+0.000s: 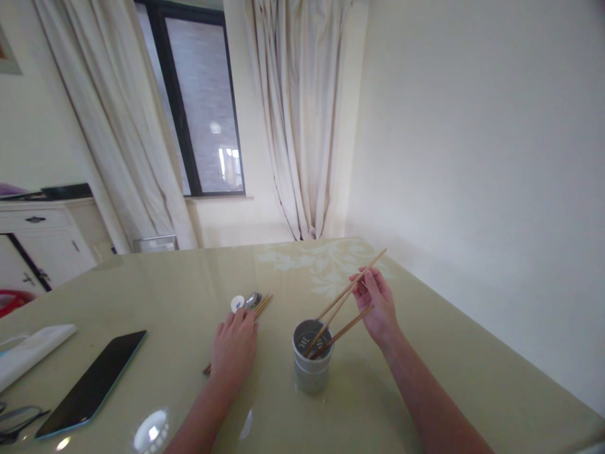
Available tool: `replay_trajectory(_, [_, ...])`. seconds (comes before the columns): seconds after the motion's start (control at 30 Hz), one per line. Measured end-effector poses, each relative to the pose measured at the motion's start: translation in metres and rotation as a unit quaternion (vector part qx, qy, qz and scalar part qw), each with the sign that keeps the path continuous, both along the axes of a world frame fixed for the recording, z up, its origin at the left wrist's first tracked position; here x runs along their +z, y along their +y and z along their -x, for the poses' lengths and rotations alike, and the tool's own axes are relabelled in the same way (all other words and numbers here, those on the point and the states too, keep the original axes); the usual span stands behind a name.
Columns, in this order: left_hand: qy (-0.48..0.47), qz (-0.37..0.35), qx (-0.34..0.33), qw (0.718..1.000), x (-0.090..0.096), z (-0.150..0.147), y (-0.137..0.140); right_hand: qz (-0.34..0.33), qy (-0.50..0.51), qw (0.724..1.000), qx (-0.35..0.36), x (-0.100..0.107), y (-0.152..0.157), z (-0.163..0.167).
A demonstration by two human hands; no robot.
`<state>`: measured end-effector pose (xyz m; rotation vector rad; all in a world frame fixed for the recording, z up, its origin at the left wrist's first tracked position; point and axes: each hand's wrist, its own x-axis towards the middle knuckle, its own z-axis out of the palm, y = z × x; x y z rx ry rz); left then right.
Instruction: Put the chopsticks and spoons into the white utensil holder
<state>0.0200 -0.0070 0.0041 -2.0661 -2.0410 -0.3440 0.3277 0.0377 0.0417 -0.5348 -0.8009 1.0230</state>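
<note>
Wooden chopsticks (pixel 344 328) lean in a grey utensil holder (pixel 312 372) with drain holes in its bottom. To the right of the holder, my right hand (pixel 378 306) pinches the upper part of the chopsticks, whose lower ends are still inside it. My left hand (pixel 234 347) is closed over a bundle of chopsticks (pixel 263 305) lying on the table, left of the holder; the bundle's middle is hidden under the palm. Just beyond those fingers lie a metal spoon (pixel 254 300) and a white spoon (pixel 237 304) with a small blue mark.
The glossy table (pixel 378 391) meets a bare wall on the right. At the left lie a black-screened phone or tablet (pixel 97 378), a white flat object (pixel 35 350) and eyeglasses (pixel 21 419). Behind stand curtains (pixel 302 113), a window (pixel 203 107) and a white cabinet (pixel 51 233).
</note>
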Motion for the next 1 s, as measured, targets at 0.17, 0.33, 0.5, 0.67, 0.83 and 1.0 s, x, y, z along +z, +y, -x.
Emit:
replay_trajectory(0.17, [0.059, 0.047, 0.037, 0.996, 0.001, 0.003, -0.003, 0.001, -0.096, 0.992, 0.085, -0.002, -0.01, 0.018])
replay_trajectory(0.33, [0.044, 0.067, 0.046, 0.996, 0.001, 0.006, 0.0, 0.04, -0.17, 0.976, 0.127, -0.019, -0.01, 0.033])
replay_trajectory(0.5, [0.02, 0.084, 0.045, 0.995, 0.001, 0.008, 0.002, 0.09, -0.318, 0.934, 0.133, -0.047, -0.005, 0.053])
replay_trajectory(0.67, [0.031, 0.067, 0.02, 0.997, 0.001, 0.004, 0.002, 0.09, -0.369, 0.913, 0.152, -0.06, -0.005, 0.064])
replay_trajectory(0.83, [0.01, 0.059, 0.0, 0.998, 0.001, -0.003, -0.002, 0.093, -0.369, 0.912, 0.157, -0.057, -0.007, 0.062])
replay_trajectory(1.0, [0.011, 0.066, 0.027, 0.997, 0.0, -0.003, -0.004, 0.086, -0.365, 0.914, 0.158, -0.056, -0.008, 0.062])
